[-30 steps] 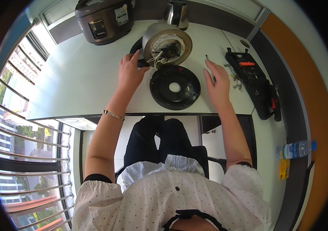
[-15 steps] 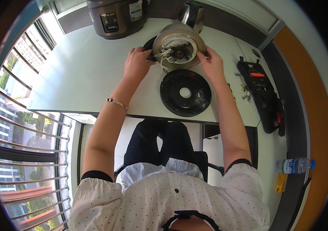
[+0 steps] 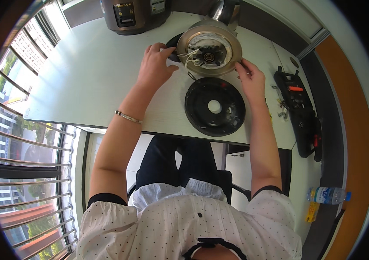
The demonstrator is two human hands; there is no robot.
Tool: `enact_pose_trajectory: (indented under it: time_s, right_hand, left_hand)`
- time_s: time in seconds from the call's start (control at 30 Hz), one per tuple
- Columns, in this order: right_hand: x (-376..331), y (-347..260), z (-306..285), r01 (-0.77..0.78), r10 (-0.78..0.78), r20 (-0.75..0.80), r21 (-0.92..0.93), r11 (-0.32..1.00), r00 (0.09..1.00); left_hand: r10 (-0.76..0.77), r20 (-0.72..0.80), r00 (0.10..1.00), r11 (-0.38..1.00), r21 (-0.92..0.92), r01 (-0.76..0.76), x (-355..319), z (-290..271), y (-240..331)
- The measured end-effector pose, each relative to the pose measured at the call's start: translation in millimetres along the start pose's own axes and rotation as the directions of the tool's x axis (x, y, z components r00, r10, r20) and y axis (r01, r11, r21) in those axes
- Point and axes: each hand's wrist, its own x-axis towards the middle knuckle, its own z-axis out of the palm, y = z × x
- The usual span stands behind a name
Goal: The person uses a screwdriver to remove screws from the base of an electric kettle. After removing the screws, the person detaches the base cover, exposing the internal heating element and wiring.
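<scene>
L to R. Window bars down the far left, then the white table (image 3: 85, 82). Left hand (image 3: 156, 65) sits at the left rim of the upturned kettle (image 3: 210, 50), fingers curled round the black handle (image 3: 174, 42) side, thumb tucked by the loose white wires (image 3: 189, 58). Looks like a closed grip on the kettle, though the palm side is hidden.

Kettle lies w/ its underside facing up toward the camera: metal ring, exposed inner parts in the middle. It sits near the far edge of the table, just in front of a dark cooker (image 3: 134, 13), spout end pointing away from the person. Being round, it has no real long axis from here; only the handle at upper left and the spout opposite break the circle.

Directly nearer the person, almost touching the kettle's rim, the black round base cover (image 3: 215, 106) lies flat on the table, hole in the centre. Neither hand on it.

Right hand (image 3: 249, 78) at the kettle's lower right rim, fingertips pinching the edge, hand partly closed. So both hands bracket the kettle, one per side, about equally close; the cover sits between the forearms, right hand a bit nearer it.

Further right: black tool case (image 3: 299, 108) open, small bits beside it; water bottle (image 3: 327, 195) on the floor.
</scene>
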Motion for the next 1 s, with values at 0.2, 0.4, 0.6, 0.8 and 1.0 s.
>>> enact_pose_trajectory:
  time_s: [0.2, 0.4, 0.6, 0.8, 1.0]
  right_hand:
    - [-3, -2, -5, -0.049, 0.054, 0.027, -0.153, 0.987, 0.998]
    - [-3, -5, -12, -0.107, 0.161, 0.239, -0.221, 0.969, 0.958]
    - [-8, -8, -14, -0.1, 0.119, 0.436, -0.067, 0.993, 0.892]
    - [-6, 1, -16, -0.072, 0.154, 0.51, -0.176, 0.982, 0.847]
    - [-8, -8, -14, -0.116, 0.168, 0.593, -0.124, 0.985, 0.788]
  left_hand:
    - [0.072, -0.06, 0.996, 0.996, -0.057, -0.076, 1, -18, 20]
    - [0.398, -0.008, 0.917, 0.911, -0.112, -0.396, -1, -24, 27]
    - [0.494, 0.021, 0.869, 0.864, -0.127, -0.487, -2, -20, 25]
    - [0.48, -0.002, 0.877, 0.875, -0.07, -0.479, -1, -13, 23]
    - [0.438, -0.07, 0.896, 0.891, -0.098, -0.443, -1, -6, 26]
